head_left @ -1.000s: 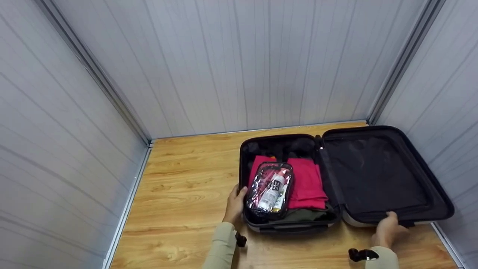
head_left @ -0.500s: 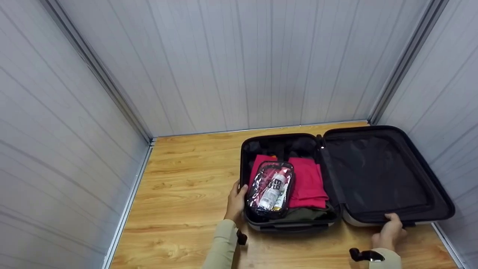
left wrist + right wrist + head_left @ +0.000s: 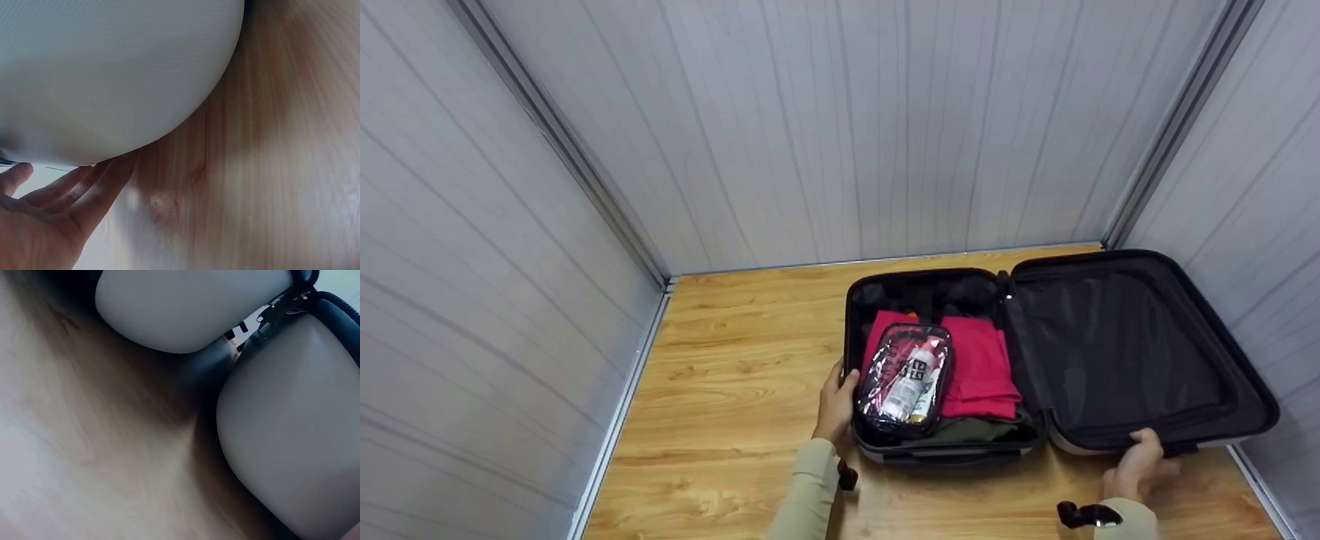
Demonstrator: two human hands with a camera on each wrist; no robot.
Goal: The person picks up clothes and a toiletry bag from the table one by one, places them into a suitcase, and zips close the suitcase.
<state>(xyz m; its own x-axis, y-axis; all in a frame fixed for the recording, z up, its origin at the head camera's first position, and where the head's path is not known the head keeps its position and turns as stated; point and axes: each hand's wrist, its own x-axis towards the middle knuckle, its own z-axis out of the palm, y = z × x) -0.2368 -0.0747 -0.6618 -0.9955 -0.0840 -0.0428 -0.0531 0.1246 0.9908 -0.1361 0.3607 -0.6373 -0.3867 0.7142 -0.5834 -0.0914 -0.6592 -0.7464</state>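
Note:
An unfolded suitcase [image 3: 945, 452] lies on the floor, its packed half on the left and its lid [image 3: 1117, 360] on the right. A clear toiletry pouch [image 3: 906, 379] with black trim, holding bottles, rests over folded pink-red clothes [image 3: 976, 367] and dark green cloth [image 3: 976, 430]. My left hand [image 3: 835, 405] touches the packed half's left side; in the left wrist view its fingers [image 3: 101, 194] lie fairly straight against the pale shell [image 3: 112, 84]. My right hand [image 3: 1136, 465] grips the lid's near edge, thumb over the rim. Its other fingers are mostly hidden.
Pale panel walls [image 3: 840, 135] stand behind and on both sides. The lid's right edge lies close to the right wall [image 3: 1252, 262]. Wood floor [image 3: 735, 390] extends left of the suitcase. In the right wrist view a hinge [image 3: 270, 318] joins the halves.
The head view has shifted slightly. Both hands stay at the suitcase's edges; the right hand and lid show only a small movement, and the packed things look the same.

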